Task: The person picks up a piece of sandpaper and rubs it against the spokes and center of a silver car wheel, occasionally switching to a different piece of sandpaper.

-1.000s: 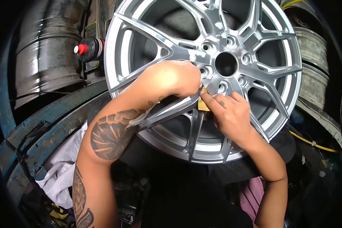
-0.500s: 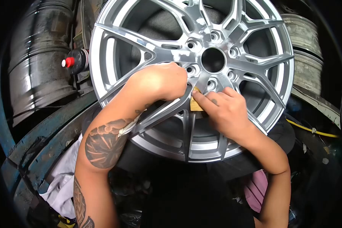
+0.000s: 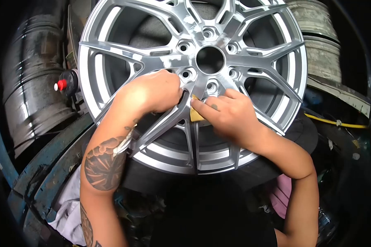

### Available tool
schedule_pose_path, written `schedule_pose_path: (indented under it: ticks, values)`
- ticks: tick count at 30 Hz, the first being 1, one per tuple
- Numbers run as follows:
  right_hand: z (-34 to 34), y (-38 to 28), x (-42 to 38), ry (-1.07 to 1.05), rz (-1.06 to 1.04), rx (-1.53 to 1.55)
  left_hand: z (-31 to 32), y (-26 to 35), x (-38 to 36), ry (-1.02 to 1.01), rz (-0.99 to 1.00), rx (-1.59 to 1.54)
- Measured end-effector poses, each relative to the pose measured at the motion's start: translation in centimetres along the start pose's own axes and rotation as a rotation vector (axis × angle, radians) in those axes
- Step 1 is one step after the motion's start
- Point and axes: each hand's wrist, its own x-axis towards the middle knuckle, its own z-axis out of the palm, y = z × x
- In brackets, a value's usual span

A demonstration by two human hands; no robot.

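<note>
A silver multi-spoke alloy wheel (image 3: 160, 61) lies face up before me, with a round centre bore and several lug holes about it. My left hand (image 3: 152, 90) is closed over a spoke left of the lug holes, its fingertips hidden behind the knuckles. In my right hand (image 3: 231, 113) is a folded piece of yellow sandpaper (image 3: 196, 116), pinched under the fingers and pressed against the spoke just below the hub. The two hands are close together, with the sandpaper between them.
At the left stands a dark metal drum (image 3: 39, 78), beside a dark bottle with a red cap (image 3: 62, 85). Pale stacked rims (image 3: 317, 41) stand at the back right. A yellow hose (image 3: 338, 123) runs at the right. White cloth (image 3: 68, 214) and pink cloth (image 3: 281, 195) lie low down.
The whole scene has shifted left in view, wheel and hands together. Both hands stay at nearly the same spots on the wheel, the sandpaper still under the right fingers.
</note>
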Motion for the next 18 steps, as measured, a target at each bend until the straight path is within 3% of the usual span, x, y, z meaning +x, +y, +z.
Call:
schedule_pose_path:
  ticks: [5, 8, 12, 15, 18]
  values:
    - [1.2, 0.3, 0.2, -0.009, 0.019, 0.087, -0.1, 0.1, -0.3, -0.031, 0.001, 0.004]
    - [-0.9, 1.2, 0.4, 0.236, 0.104, 0.253, -0.4, 0.4, -0.3, -0.043, -0.092, 0.043]
    - [-4.3, 1.2, 1.5, 0.084, 0.81, 1.497, -0.9, 0.6, -0.3, -0.09, -0.109, -0.025]
    - [-3.6, 2.2, 0.5, -0.021, 0.871, 1.784, -1.8, 1.5, -0.4, -0.173, -0.114, 0.005]
    - [-4.0, 1.9, 0.2, -0.103, 0.901, 1.928, -0.7, 0.7, -0.5, -0.078, -0.057, 0.02]
